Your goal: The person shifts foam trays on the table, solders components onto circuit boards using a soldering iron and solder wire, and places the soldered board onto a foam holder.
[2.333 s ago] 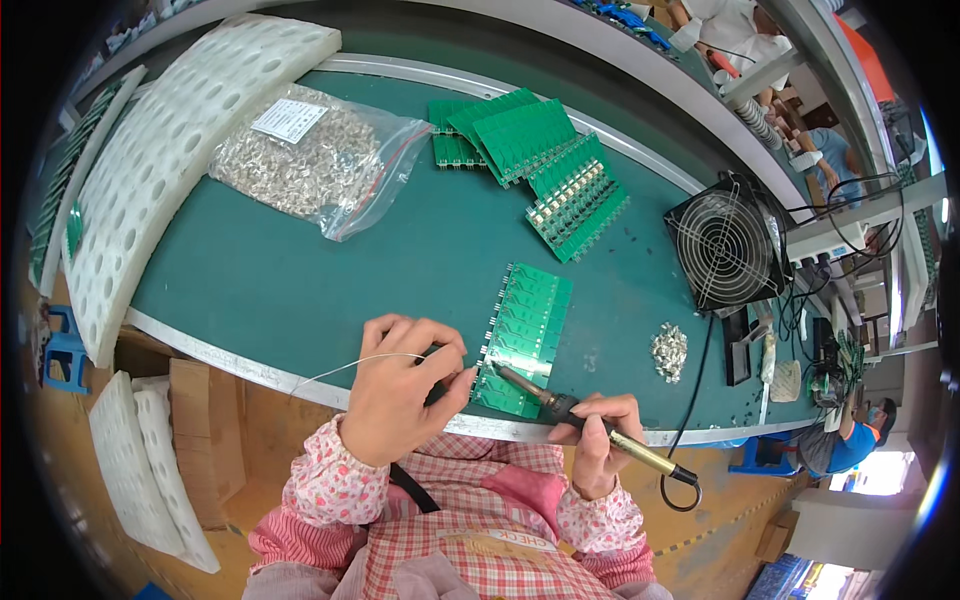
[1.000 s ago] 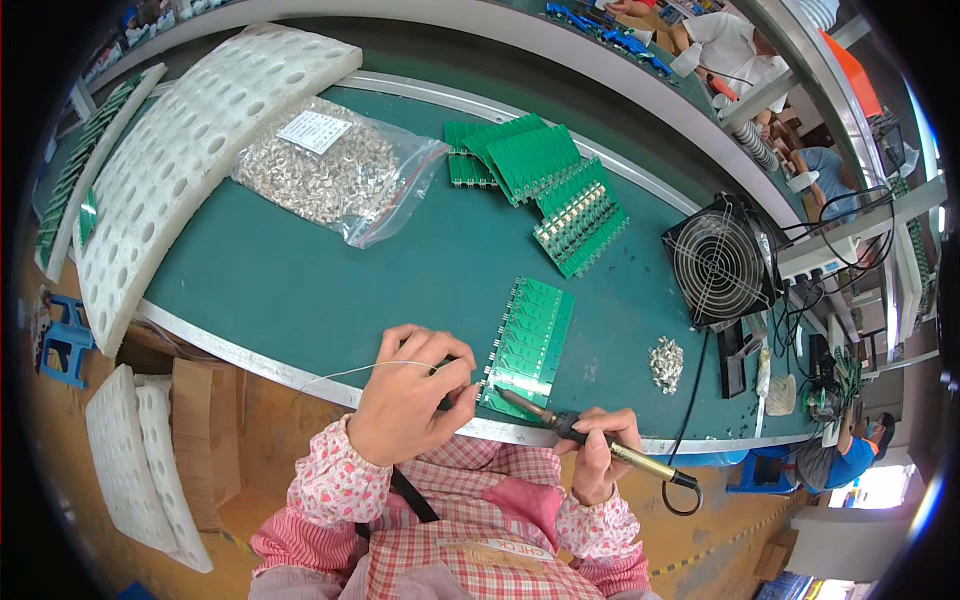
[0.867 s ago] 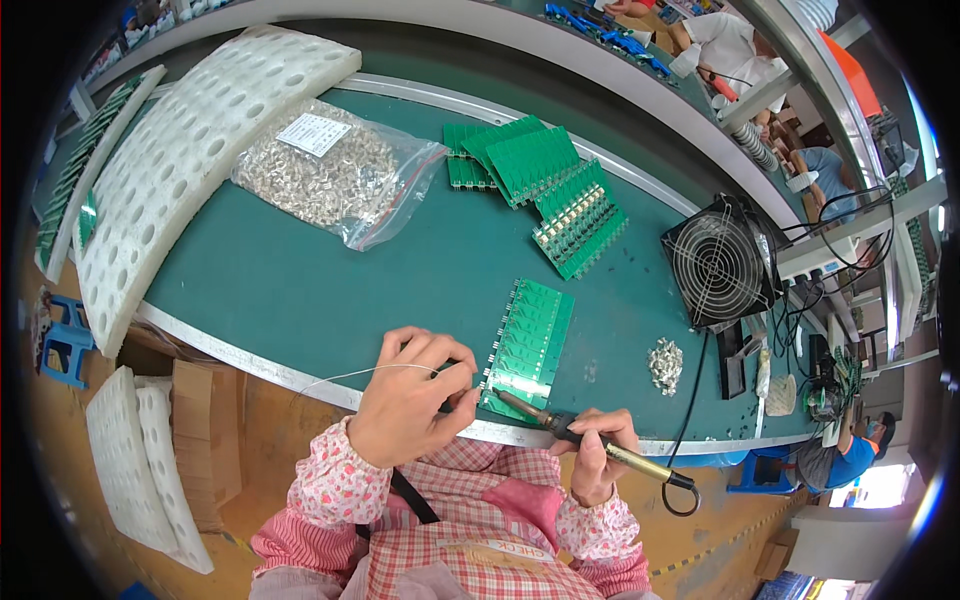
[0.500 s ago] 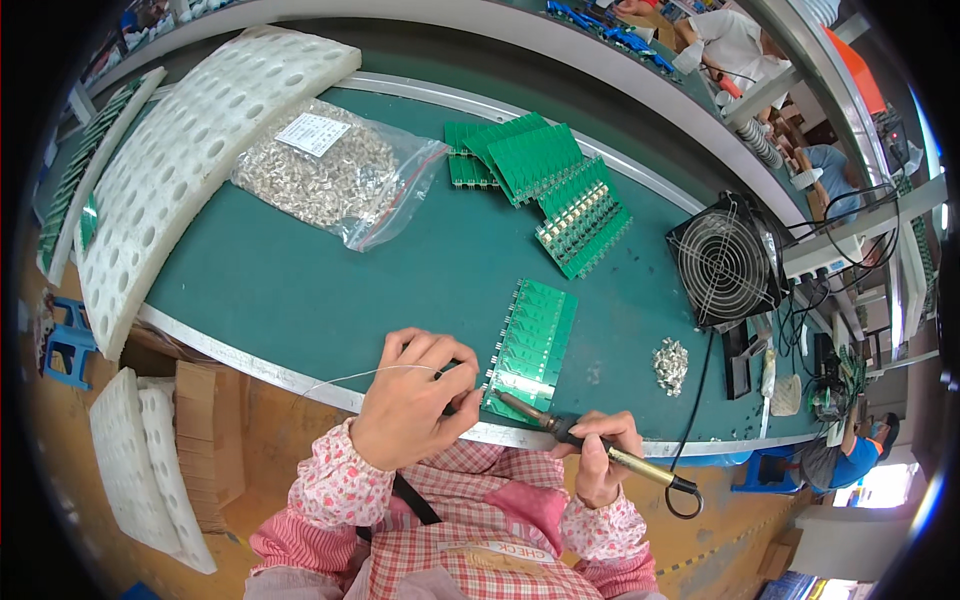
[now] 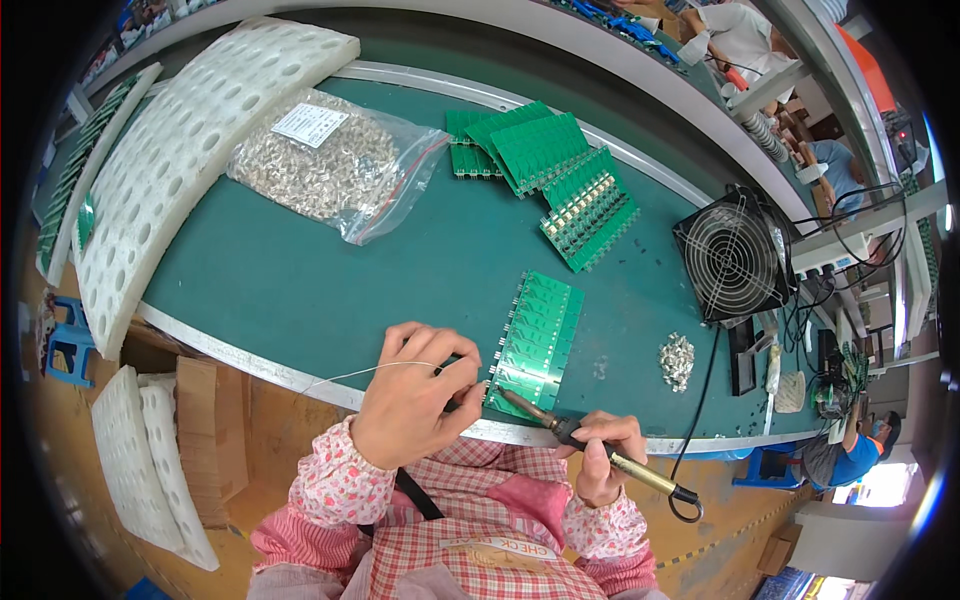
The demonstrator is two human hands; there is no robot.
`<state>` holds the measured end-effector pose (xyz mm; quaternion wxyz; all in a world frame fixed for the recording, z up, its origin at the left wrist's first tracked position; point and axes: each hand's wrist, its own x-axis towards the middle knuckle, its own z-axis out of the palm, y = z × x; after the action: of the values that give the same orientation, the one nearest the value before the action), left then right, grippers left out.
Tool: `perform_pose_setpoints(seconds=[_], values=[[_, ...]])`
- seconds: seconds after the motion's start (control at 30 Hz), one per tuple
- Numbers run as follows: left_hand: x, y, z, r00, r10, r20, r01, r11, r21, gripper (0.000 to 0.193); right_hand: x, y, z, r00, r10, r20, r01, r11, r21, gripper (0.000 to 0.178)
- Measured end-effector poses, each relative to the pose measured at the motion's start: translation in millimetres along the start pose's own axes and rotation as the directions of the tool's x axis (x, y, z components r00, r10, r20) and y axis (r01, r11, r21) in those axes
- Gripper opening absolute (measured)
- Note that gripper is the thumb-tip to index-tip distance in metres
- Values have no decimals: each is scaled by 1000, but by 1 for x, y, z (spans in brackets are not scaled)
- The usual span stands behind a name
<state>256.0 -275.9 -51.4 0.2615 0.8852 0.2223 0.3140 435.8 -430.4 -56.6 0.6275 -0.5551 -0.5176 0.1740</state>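
A green circuit board (image 5: pixel 540 335) lies near the front edge of the bench, with a row of small metal parts along its left side. My left hand (image 5: pixel 415 390) is closed at the board's lower left corner, pinching a thin solder wire (image 5: pixel 345 377) that trails off to the left. Something dark shows between its fingers, too hidden to name. My right hand (image 5: pixel 605 455) grips a soldering iron (image 5: pixel 640 472) by its handle. The iron's tip meets the board's lower left corner, close to my left fingertips.
Overlapping green boards (image 5: pixel 540 150) lie at the back, right of a clear bag of metal clips (image 5: pixel 320 155). A pile of loose clips (image 5: pixel 677 362) and a black fan (image 5: pixel 732 258) are on the right. White foam with holes (image 5: pixel 190 150) lines the left.
The view has shifted slightly, so the bench and boards sit a little differently in it. Both hands keep their holds, and the iron's tip stays at the board's lower left corner.
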Motion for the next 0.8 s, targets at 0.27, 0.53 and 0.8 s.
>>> perform_pose_setpoints(seconds=[0.27,0.53,0.8], values=[[-1,2,0,1000,-15,-23,14,1000,-5,13,-4,-1,-1,994,90,-64,-87,995,42,9],[0,2,3,1000,4,2,-4,999,35,16,-3,-4,0,990,137,-22,-137,990,10,8],[0,2,2,1000,-6,-5,6,1000,15,17,-2,-4,-1,986,168,-26,-167,985,40,8]])
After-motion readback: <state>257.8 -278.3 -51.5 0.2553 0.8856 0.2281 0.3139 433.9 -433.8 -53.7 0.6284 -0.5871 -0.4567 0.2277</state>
